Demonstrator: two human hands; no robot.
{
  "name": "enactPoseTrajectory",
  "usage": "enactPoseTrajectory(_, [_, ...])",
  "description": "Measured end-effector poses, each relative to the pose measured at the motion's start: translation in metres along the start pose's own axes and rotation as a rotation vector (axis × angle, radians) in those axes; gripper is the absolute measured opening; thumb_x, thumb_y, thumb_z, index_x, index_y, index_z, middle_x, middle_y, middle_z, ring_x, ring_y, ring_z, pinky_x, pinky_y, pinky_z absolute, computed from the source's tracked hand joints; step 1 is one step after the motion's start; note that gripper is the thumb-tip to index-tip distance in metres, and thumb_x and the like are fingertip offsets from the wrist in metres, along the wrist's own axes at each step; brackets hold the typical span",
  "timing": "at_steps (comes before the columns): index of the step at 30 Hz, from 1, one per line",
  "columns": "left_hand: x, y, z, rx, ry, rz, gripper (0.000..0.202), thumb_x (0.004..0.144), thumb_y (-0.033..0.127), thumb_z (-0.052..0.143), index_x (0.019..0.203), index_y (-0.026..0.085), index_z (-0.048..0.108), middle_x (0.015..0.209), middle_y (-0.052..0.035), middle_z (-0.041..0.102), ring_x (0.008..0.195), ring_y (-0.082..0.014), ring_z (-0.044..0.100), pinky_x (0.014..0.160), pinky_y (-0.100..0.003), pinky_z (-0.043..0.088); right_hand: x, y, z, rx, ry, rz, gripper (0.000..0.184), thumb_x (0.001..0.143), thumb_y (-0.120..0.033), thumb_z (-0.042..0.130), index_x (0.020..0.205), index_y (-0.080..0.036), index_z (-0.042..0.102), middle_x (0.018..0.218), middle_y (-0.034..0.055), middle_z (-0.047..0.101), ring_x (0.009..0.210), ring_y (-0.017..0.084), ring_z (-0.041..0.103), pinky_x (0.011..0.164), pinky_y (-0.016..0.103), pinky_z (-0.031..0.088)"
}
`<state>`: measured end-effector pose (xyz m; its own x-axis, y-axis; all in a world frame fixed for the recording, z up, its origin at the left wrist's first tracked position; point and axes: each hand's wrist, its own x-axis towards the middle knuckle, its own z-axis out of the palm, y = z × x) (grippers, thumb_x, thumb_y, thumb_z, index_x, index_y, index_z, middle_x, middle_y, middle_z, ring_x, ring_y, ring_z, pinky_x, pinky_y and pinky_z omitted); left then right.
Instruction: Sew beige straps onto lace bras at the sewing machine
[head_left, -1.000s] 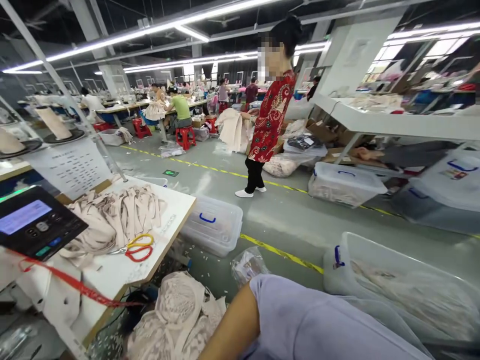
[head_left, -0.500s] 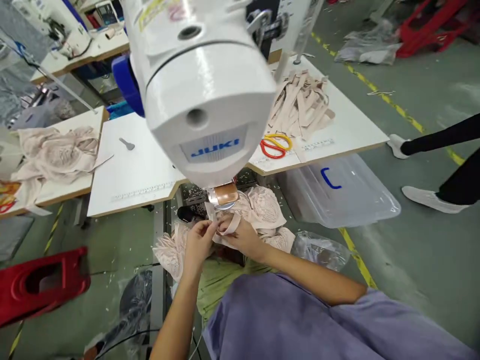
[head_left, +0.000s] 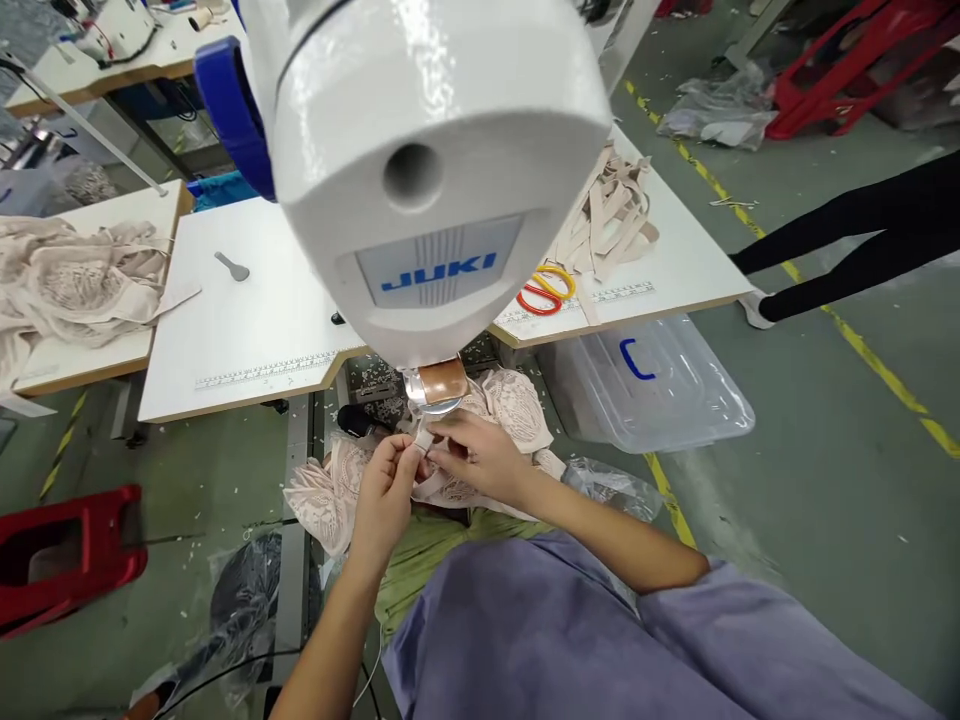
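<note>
Close below the sewing head, my left hand [head_left: 388, 485] pinches a beige strap [head_left: 424, 440] between thumb and fingertips. My right hand [head_left: 484, 458] meets it from the other side, with its fingertips closed on the same strap. Beige lace bras [head_left: 517, 408] lie bunched under and around both hands, over the lap. Just above the fingers is the round metal and copper-coloured end [head_left: 442, 385] of the white JUKI sewing machine [head_left: 450, 200]. The fingers hide part of the strap.
Red-and-yellow-handled scissors [head_left: 546, 290] lie on the right tabletop by a pile of beige straps [head_left: 607, 215]. A grey spoon-shaped tool [head_left: 232, 267] rests on the left tabletop. A clear plastic bin [head_left: 675, 390] stands below right. A person's legs [head_left: 847, 235] are at right.
The looped strap end at my right hand is now drawn in between both hands' fingertips. The view has shifted closer to the machine. The person at right has moved their legs.
</note>
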<state>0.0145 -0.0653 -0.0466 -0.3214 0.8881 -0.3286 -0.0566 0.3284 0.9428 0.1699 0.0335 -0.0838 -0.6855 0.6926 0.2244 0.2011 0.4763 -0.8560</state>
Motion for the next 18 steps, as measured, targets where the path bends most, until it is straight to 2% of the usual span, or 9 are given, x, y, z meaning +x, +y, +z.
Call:
enactPoseTrajectory(3, [0.003,0.001,-0.001,0.027,-0.048,-0.01,0.028,0.095,0.044,0.052,0.092,0.018,0.062,0.075,0.0012,0.057,0.07,-0.0122,0.051,0.065,-0.022,0.041,0.006,0.001,0.006,-0.004,0.065,-0.036,0.025,0.095,-0.037,0.059,0.11,-0.021,0.071,0.101,0.0078,0.071,0.073,0.015,0.065,0.071,0.03,0.055])
enactPoseTrajectory(7, [0.01,0.001,0.003,0.212,-0.003,-0.045,0.036,0.094,0.049,0.049,0.084,0.017,0.063,0.074,-0.0013,0.061,0.07,-0.0148,0.055,0.063,-0.024,0.041,0.0,0.008,0.02,-0.062,0.163,-0.242,0.019,0.097,-0.024,0.055,0.099,-0.022,0.074,0.095,0.0067,0.075,0.089,0.018,0.07,0.077,0.03,0.057])
enactPoseTrajectory(9, [0.012,0.0,0.006,0.317,0.049,-0.037,0.04,0.093,0.053,0.049,0.078,0.018,0.061,0.07,-0.0008,0.06,0.065,-0.0147,0.053,0.059,-0.024,0.04,-0.002,0.015,0.021,-0.112,0.148,-0.315,0.02,0.096,-0.023,0.054,0.095,-0.022,0.075,0.096,0.0065,0.076,0.088,0.017,0.071,0.076,0.03,0.057])
enactPoseTrajectory(10, [0.014,-0.001,0.007,0.356,0.065,-0.023,0.041,0.092,0.055,0.05,0.074,0.018,0.059,0.067,-0.0002,0.059,0.062,-0.0144,0.052,0.057,-0.024,0.039,0.0,0.022,0.015,-0.134,0.101,-0.332,0.02,0.096,-0.024,0.055,0.095,-0.023,0.075,0.097,0.006,0.076,0.087,0.017,0.071,0.075,0.03,0.057])
enactPoseTrajectory(11, [0.015,-0.003,0.007,0.382,0.066,-0.008,0.042,0.091,0.056,0.051,0.072,0.019,0.058,0.065,0.0004,0.057,0.06,-0.014,0.05,0.056,-0.024,0.038,0.005,0.029,0.005,-0.162,0.051,-0.33,0.02,0.096,-0.026,0.055,0.096,-0.024,0.075,0.098,0.0051,0.076,0.087,0.017,0.071,0.075,0.03,0.058])
enactPoseTrajectory(13, [0.021,-0.007,0.007,0.411,0.043,0.025,0.043,0.091,0.056,0.05,0.068,0.02,0.055,0.06,0.0013,0.054,0.056,-0.0137,0.048,0.054,-0.024,0.036,0.021,0.047,-0.035,-0.264,0.018,-0.233,0.023,0.098,-0.029,0.052,0.1,-0.024,0.074,0.1,0.0048,0.075,0.091,0.018,0.07,0.076,0.03,0.058])
enactPoseTrajectory(16, [0.032,-0.009,0.008,0.446,0.036,0.096,0.042,0.092,0.053,0.049,0.065,0.021,0.053,0.055,0.0014,0.053,0.053,-0.0143,0.047,0.053,-0.025,0.035,0.062,0.066,-0.116,-0.572,0.168,0.092,0.027,0.101,-0.027,0.046,0.109,-0.018,0.07,0.109,0.0104,0.071,0.1,0.02,0.067,0.086,0.035,0.056])
enactPoseTrajectory(17, [0.03,-0.007,0.01,0.451,0.044,0.112,0.042,0.091,0.052,0.049,0.063,0.021,0.052,0.054,0.0009,0.053,0.053,-0.0147,0.048,0.053,-0.025,0.036,0.08,0.068,-0.134,-0.643,0.193,0.158,0.026,0.101,-0.028,0.049,0.114,-0.015,0.068,0.114,0.012,0.068,0.102,0.021,0.066,0.089,0.038,0.055])
enactPoseTrajectory(18, [0.025,-0.003,0.012,0.447,0.057,0.116,0.042,0.091,0.051,0.049,0.061,0.022,0.051,0.054,0.0002,0.053,0.054,-0.0151,0.049,0.054,-0.026,0.038,0.101,0.066,-0.139,-0.669,0.18,0.166,0.027,0.1,-0.03,0.053,0.118,-0.014,0.064,0.119,0.0127,0.065,0.104,0.022,0.065,0.09,0.04,0.055])
